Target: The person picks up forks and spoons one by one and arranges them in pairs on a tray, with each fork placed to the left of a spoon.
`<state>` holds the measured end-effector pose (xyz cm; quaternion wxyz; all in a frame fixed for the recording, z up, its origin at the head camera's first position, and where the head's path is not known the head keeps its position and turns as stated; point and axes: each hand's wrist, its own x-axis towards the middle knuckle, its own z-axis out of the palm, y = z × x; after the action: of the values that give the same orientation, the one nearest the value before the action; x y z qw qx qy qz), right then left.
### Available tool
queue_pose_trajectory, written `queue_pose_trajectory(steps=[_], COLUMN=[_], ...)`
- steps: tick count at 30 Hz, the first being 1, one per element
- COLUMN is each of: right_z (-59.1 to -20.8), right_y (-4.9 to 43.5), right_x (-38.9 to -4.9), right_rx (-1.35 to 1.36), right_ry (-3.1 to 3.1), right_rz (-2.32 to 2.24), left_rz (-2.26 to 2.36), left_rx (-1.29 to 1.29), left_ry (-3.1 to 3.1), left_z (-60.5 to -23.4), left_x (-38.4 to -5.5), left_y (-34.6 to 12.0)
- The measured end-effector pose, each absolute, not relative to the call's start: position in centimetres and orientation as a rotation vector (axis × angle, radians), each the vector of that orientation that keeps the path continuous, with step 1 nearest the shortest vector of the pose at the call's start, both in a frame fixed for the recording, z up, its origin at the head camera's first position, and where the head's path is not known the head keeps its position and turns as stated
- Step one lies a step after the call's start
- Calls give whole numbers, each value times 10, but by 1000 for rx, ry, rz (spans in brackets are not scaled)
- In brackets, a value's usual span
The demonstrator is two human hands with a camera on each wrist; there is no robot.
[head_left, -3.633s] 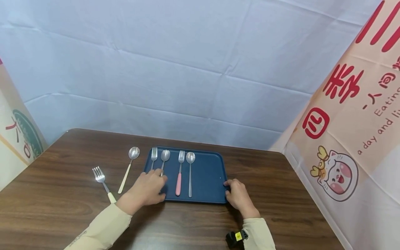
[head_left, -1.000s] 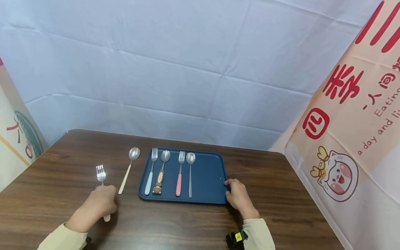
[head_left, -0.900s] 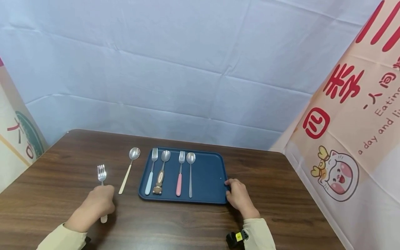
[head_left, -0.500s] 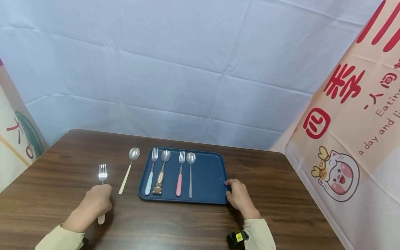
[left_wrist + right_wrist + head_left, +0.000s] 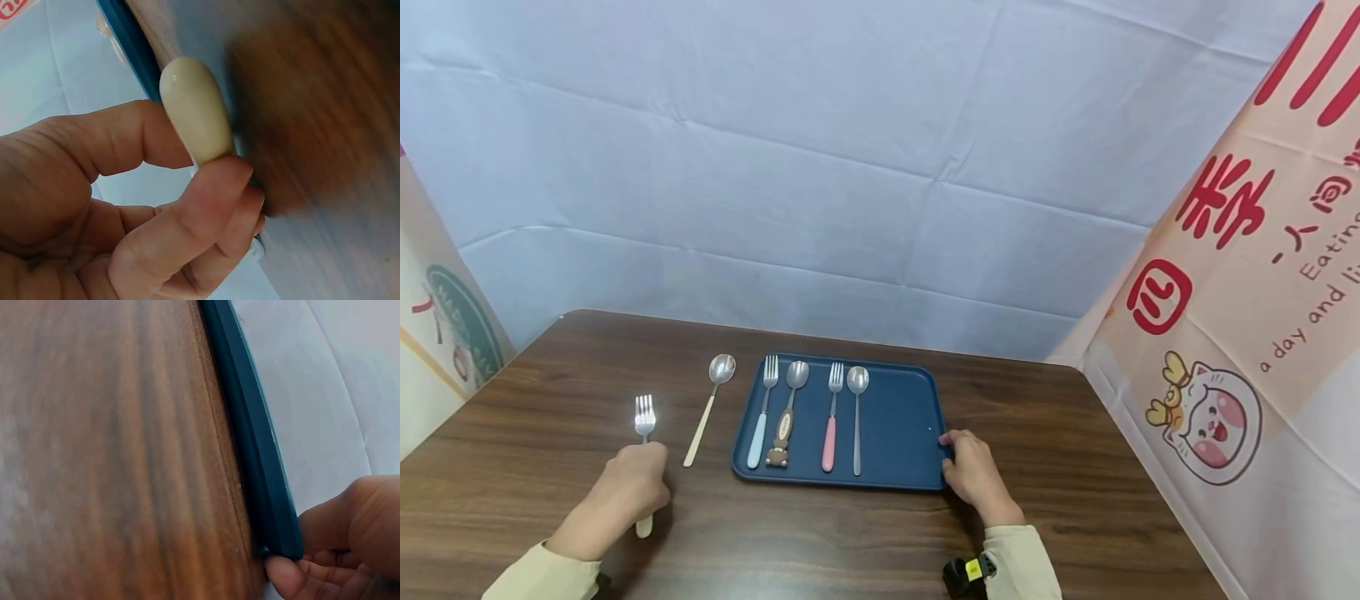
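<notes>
My left hand [image 5: 628, 487] pinches the cream handle [image 5: 199, 115] of a fork [image 5: 644, 417] between thumb and fingers, left of the tray. Its tines point toward the far side of the table. My right hand [image 5: 976, 477] grips the right rim of a dark blue tray [image 5: 898, 433], near its front corner; in the right wrist view the fingers meet at that corner. On the tray lie a light blue fork [image 5: 758, 437], a bear-handled spoon [image 5: 782, 425], a pink fork [image 5: 829, 442] and a plain steel spoon [image 5: 857, 425], handles toward me.
Between the left hand and the tray a cream-handled spoon [image 5: 702, 425] lies on the brown wooden table [image 5: 805, 542]. White cloth [image 5: 820, 167] hangs behind the table, and a printed banner [image 5: 1247, 333] stands along the right side.
My left hand has left the cutlery on the tray and taken hold of the cream fork, which now points straighter away from me. My right hand has stayed at the tray's rim.
</notes>
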<state>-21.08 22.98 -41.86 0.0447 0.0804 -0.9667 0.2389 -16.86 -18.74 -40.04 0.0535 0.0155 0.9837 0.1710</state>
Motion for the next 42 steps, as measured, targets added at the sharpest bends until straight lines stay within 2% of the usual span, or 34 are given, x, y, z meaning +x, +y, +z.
queue_pose_trajectory(steps=[14, 42], right_z=[-419, -419], right_y=[231, 231], right_x=[-210, -211], right_rx=[232, 231], right_ry=[-2962, -2965], right_rz=[755, 740], left_rz=[556, 541], left_rx=[91, 120], left_ry=[3025, 3055], left_z=[-377, -380], left_x=[-169, -175], left_y=[-191, -188])
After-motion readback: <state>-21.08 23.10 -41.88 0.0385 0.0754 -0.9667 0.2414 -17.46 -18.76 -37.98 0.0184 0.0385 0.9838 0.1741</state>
